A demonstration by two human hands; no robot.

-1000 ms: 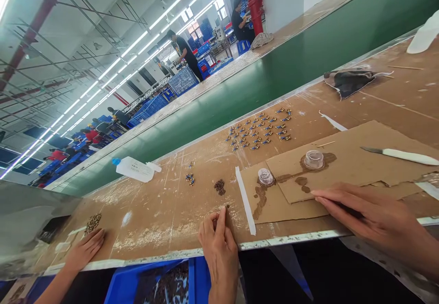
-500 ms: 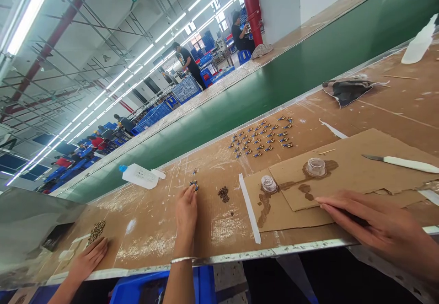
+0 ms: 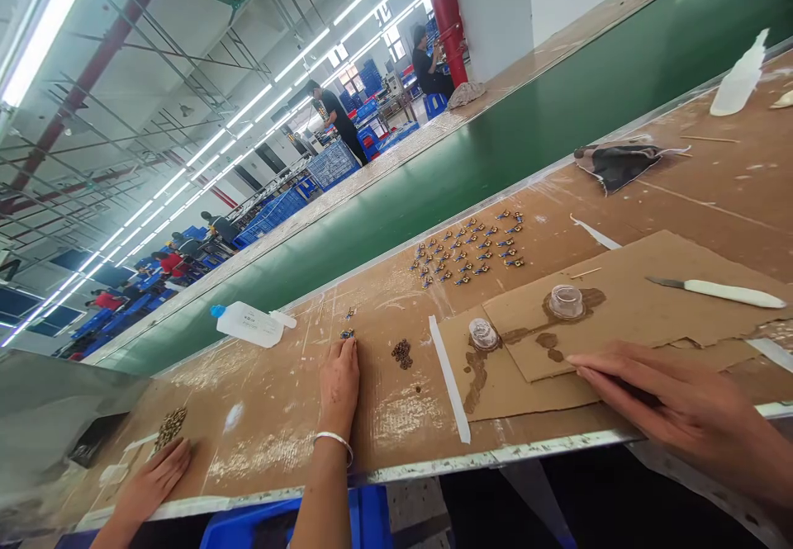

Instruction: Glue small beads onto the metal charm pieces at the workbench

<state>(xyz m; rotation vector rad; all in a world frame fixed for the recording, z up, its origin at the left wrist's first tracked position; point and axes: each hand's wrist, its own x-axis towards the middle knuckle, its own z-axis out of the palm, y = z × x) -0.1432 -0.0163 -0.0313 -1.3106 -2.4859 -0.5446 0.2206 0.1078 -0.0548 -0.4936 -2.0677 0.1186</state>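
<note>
Many blue-gold pieces (image 3: 485, 244) laid out; small cluster (image 3: 348, 334) left at my left hand (image 3: 339, 376), can't tell grip. My right hand (image 3: 672, 392) pinched together, contents unclear. Brown bits (image 3: 402, 354) piled.

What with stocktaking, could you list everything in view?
Small parts: over twenty, blue, yellow, beside belt
Similar parts: several, blue, yellow, mid bench
Brown pieces: many, brown, right of those
Other pieces: many, goldish, far left
Cups: two, translucent, on cardboard
Cardboard: overlapping sheets, brown, on bench
Knife: one, white handle, on cardboard
Bottles: two, whitish, either side
Cloth: one, dark, right
Belt: one, green, behind bench
Bin: at least one, blue, below bench
Workers: several, mostly dark clothing, background
Neighbour's hand: one, bare, far left
Left hand: one, bare, at similar parts
Right hand: one, bare, over cardboard
</note>
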